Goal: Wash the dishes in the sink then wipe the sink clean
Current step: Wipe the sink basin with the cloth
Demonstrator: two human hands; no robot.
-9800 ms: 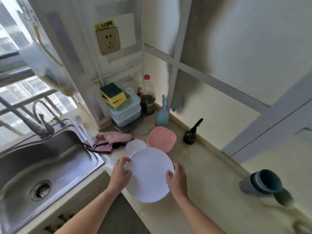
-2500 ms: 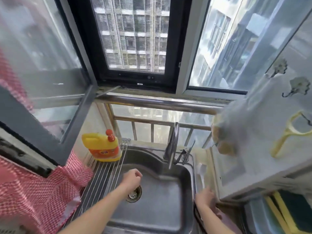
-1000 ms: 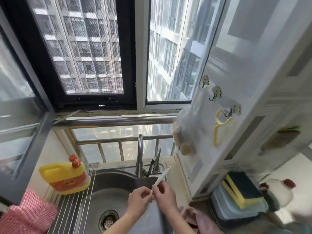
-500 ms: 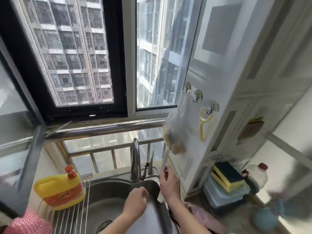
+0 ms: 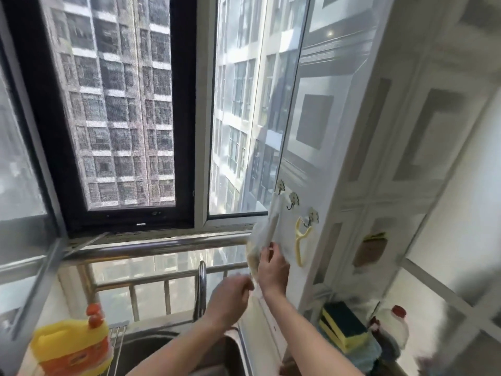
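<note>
My right hand (image 5: pixel 273 267) is raised beside the white cabinet and pinches a slim white stick-like utensil (image 5: pixel 273 226) that points upward. The utensil lies against a clear plastic bag (image 5: pixel 254 251) hanging from a hook on the cabinet's side. Just below and to the left, my left hand (image 5: pixel 230 294) is blurred, its curled fingers at the bag's lower edge. Only the far rim of the steel sink (image 5: pixel 146 340) shows at the bottom, behind my forearms, with the faucet (image 5: pixel 202 289) standing over it. No dishes are in view.
A yellow detergent bottle (image 5: pixel 70 348) stands on the drain rack at bottom left. A yellow peeler (image 5: pixel 299 245) hangs on another hook. Stacked sponges (image 5: pixel 344 327) on plastic boxes and a red-capped bottle (image 5: pixel 398 327) sit at the right. A metal railing (image 5: pixel 151 246) and windows lie ahead.
My right hand has lifted the white utensil from over the sink up to the hanging bag. My left hand has followed it up to the bag's lower edge. My view has tilted upward.
</note>
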